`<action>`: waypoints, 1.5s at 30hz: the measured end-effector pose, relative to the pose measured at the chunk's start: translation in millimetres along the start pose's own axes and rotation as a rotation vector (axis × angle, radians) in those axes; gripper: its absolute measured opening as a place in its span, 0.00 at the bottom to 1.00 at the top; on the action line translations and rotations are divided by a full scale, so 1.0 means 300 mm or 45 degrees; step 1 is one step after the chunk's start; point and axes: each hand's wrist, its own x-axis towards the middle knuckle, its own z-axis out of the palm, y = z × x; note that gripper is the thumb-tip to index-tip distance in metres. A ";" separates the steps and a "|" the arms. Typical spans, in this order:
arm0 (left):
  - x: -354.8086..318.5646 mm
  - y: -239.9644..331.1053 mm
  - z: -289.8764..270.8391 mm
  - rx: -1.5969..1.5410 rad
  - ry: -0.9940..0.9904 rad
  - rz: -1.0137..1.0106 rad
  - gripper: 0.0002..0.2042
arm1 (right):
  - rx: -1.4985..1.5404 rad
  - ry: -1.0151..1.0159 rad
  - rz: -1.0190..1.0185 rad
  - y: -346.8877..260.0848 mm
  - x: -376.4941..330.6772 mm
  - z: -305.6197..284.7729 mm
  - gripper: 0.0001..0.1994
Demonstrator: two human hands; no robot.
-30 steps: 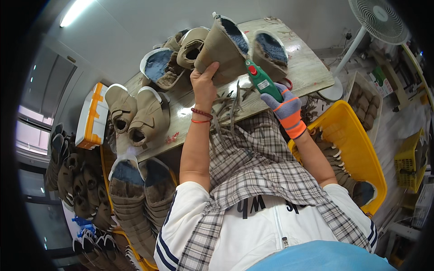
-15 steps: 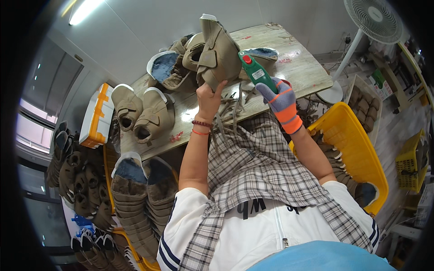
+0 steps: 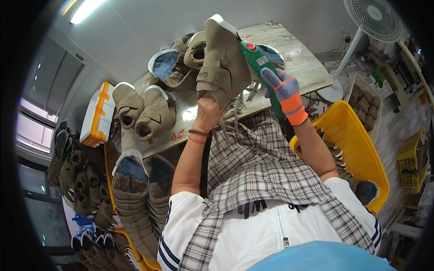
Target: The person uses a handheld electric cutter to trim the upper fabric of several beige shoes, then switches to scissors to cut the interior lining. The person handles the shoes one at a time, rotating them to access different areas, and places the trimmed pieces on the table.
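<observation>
My bare left hand (image 3: 208,113) grips the lower end of a brown shoe upper (image 3: 226,56), holding it raised over the table with its strap side facing me. A green handheld electric cutter (image 3: 257,58) with a red button is in my gloved right hand (image 3: 285,92). The cutter's tip touches or nearly touches the upper's right edge, close to its white-rimmed end. Grey and orange glove fingers wrap around the cutter's body. Thin brown trimmings (image 3: 235,110) hang at the table edge under the upper.
More uppers lie on the wooden table (image 3: 296,58), including a fleece-lined one (image 3: 166,65) and a pair (image 3: 156,115) at the left. Stacked uppers (image 3: 131,203) stand at lower left. A yellow basket (image 3: 357,144) is at my right, with a fan (image 3: 374,20) behind.
The upper has turned so its strap faces me more. My right hand has shifted right and slightly lower, with the cutter now more upright along the upper's edge.
</observation>
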 end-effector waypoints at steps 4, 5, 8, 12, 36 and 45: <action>-0.002 0.034 -0.049 -0.140 0.023 -0.047 0.14 | 0.022 -0.020 -0.069 0.003 0.032 -0.024 0.18; 0.002 0.046 -0.073 -0.279 -0.001 -0.403 0.12 | -0.020 0.059 -0.074 0.004 0.035 -0.026 0.16; 0.041 0.072 -0.154 -1.076 0.389 -0.988 0.11 | -0.274 0.100 -0.199 0.066 0.061 -0.085 0.23; 0.150 0.001 -0.291 -2.134 0.776 -1.266 0.18 | -0.764 0.173 -0.568 0.123 0.008 -0.159 0.23; -0.061 -0.286 -0.285 -2.833 0.866 -1.549 0.18 | -1.140 -0.090 -1.058 0.096 -0.092 -0.114 0.27; 0.029 -0.183 -0.247 -2.672 0.873 -1.572 0.17 | -1.030 -0.119 -1.042 0.080 -0.079 -0.079 0.26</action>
